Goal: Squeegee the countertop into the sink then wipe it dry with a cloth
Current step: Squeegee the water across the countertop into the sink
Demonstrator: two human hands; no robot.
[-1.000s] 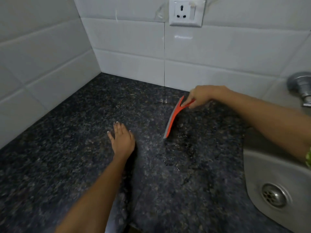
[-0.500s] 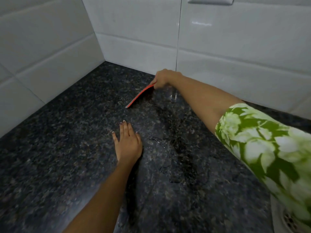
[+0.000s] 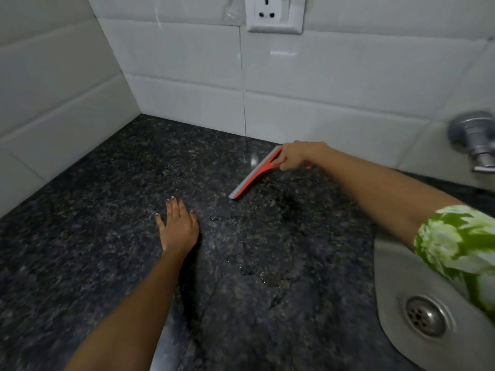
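My right hand point(image 3: 294, 156) grips the handle of an orange squeegee point(image 3: 254, 175) with a grey blade. The blade rests on the dark speckled granite countertop point(image 3: 107, 210) near the back wall, running diagonally toward me. My left hand point(image 3: 179, 226) lies flat on the counter with fingers together, palm down, holding nothing, a short way in front and to the left of the blade's near end. Streaks and small puddles of water point(image 3: 246, 266) lie on the counter between the hands and the steel sink point(image 3: 385, 266) at the lower right. No cloth is in view.
White tiled walls meet in a corner at the back left. A wall socket point(image 3: 274, 13) sits above the counter. A metal tap point(image 3: 475, 140) sticks out of the wall at the right, above the sink, whose drain point(image 3: 424, 315) shows at the lower right.
My right hand has drawn the squeegee from near the back-left wall rightward toward the sink. The view has swung right, so sink and tap show again. My left hand stays flat in place.
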